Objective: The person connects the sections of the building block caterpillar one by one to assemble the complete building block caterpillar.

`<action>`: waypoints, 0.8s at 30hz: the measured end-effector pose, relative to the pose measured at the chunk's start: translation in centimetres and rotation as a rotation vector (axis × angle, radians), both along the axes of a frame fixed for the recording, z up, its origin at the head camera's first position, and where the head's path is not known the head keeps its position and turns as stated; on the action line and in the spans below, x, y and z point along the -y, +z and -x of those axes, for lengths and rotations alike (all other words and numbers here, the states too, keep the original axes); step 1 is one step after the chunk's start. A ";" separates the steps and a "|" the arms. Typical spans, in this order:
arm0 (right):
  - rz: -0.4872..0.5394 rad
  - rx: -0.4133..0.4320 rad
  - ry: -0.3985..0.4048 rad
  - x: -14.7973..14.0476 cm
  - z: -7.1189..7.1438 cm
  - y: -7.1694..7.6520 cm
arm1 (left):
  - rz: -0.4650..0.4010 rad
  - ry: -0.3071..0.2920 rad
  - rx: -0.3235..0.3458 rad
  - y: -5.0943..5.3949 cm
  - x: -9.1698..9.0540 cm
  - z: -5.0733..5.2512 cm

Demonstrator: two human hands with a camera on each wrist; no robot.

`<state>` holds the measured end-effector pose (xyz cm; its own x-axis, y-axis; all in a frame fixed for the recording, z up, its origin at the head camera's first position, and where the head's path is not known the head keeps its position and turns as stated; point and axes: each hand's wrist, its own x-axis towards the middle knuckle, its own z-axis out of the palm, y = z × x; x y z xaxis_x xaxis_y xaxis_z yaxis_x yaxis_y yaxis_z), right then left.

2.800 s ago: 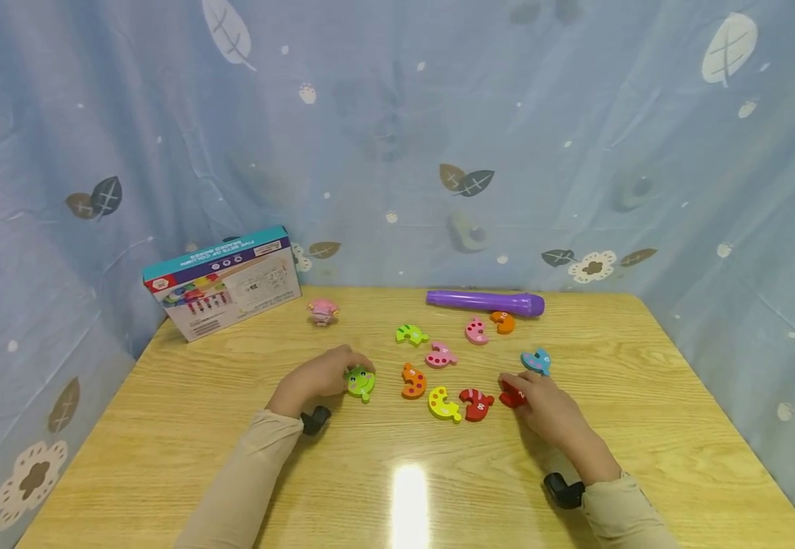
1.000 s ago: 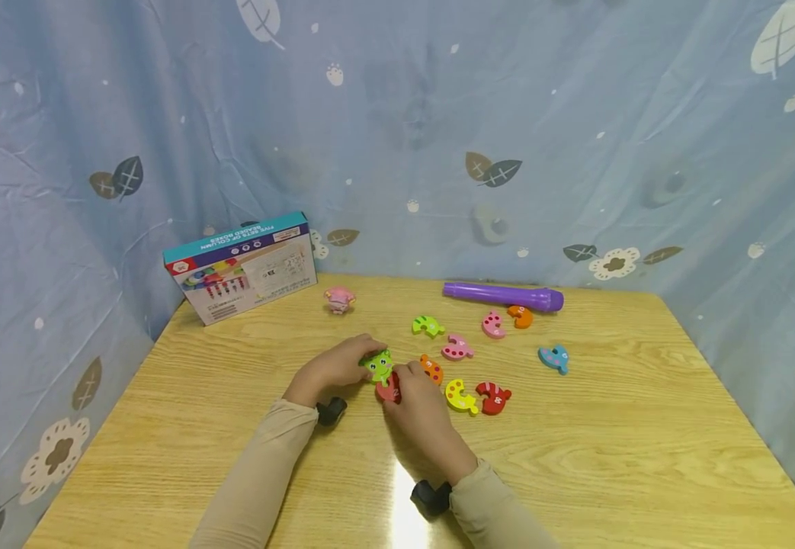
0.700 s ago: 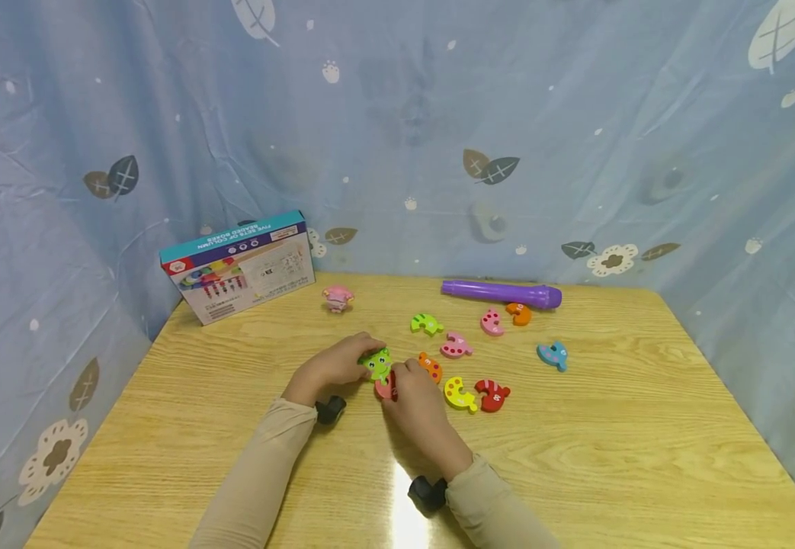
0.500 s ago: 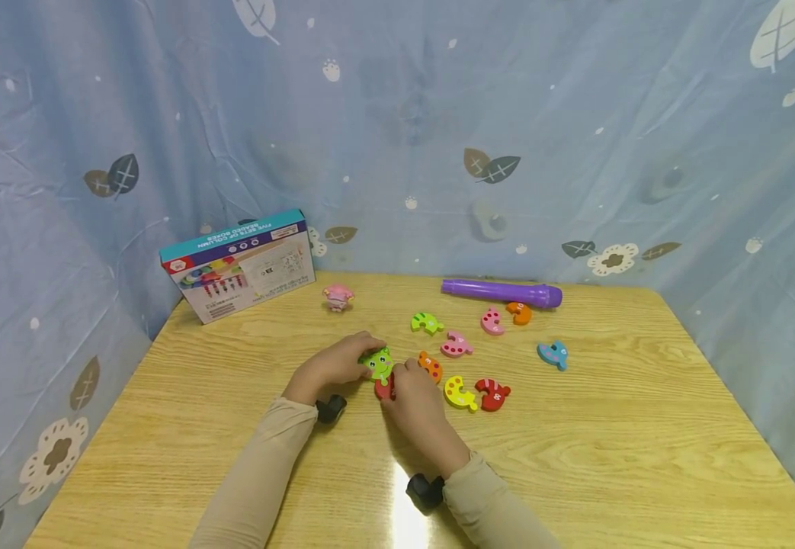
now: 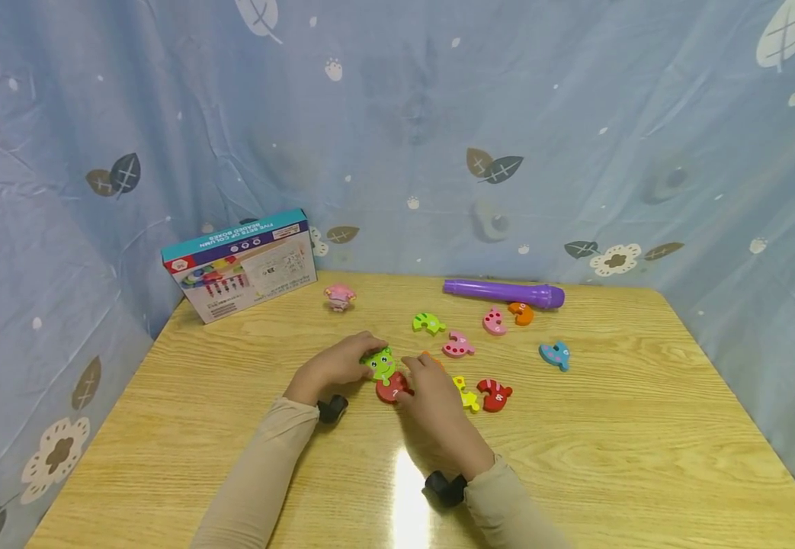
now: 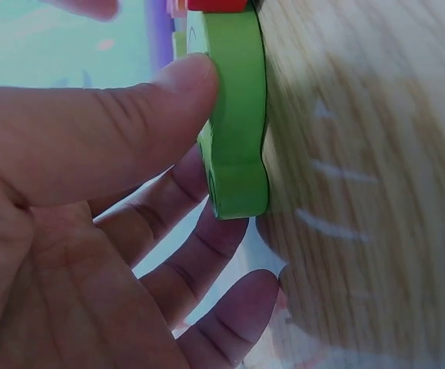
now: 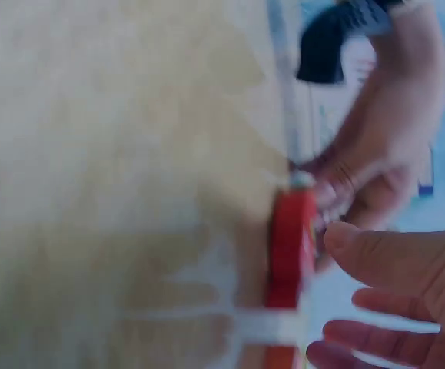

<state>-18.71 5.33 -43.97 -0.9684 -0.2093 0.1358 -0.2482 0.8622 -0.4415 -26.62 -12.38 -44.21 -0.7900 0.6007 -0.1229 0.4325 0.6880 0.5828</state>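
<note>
My left hand pinches the green puzzle piece with a smiling face, thumb on its near side, as the left wrist view shows; the piece stays on the table. The red puzzle piece is joined to its lower edge. My right hand is just right of the red piece, thumb and fingers spread apart with nothing between them. In the right wrist view the thumb tip lies close to the red piece; whether it touches cannot be told. That hand partly covers an orange piece and the yellow piece.
More numbered puzzle pieces lie loose: red, blue, pink, another pink, green and orange. Behind are a purple toy microphone, a pink figurine and a cardboard box.
My right hand brought the red piece from the right to the green one and joined it there. It has since let go and shifted slightly right. My left hand keeps its hold.
</note>
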 end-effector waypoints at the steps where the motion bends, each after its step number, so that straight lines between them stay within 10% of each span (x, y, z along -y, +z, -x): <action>1: 0.006 -0.007 0.003 -0.5 0.1 0.2 | -0.001 0.002 0.001 0.0 0.0 0.0; 24: -0.131 0.007 0.070 -4.5 2.3 -0.9 | -0.003 0.007 0.011 0.0 0.0 -0.1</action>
